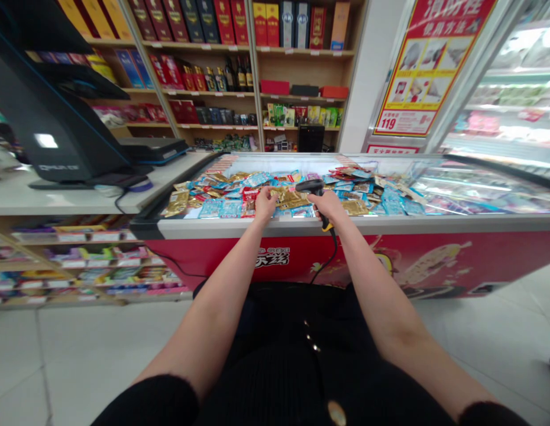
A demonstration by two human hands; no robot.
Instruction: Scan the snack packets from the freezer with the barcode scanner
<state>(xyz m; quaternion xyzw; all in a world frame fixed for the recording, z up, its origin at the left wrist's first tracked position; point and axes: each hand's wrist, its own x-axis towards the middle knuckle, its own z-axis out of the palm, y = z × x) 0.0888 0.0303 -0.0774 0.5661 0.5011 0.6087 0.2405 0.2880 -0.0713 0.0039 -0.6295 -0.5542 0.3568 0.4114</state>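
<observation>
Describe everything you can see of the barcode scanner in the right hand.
The handheld barcode scanner is black, plastic-looking, with a yellow accent low on its grip. The right hand grips it, its head tilted forward over foil packets in the freezer. A thin black cable hangs from its base down the freezer's red front.

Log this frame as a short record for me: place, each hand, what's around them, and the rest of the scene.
place: shop, at a glass-topped chest freezer
left hand: touching a gold foil packet
right hand: holding a corded handheld barcode scanner
things: heap of foil packets inside the freezer, below both hands
rest: wooden shelves of boxed liquor and bottles; checkout counter; red and yellow poster
</observation>
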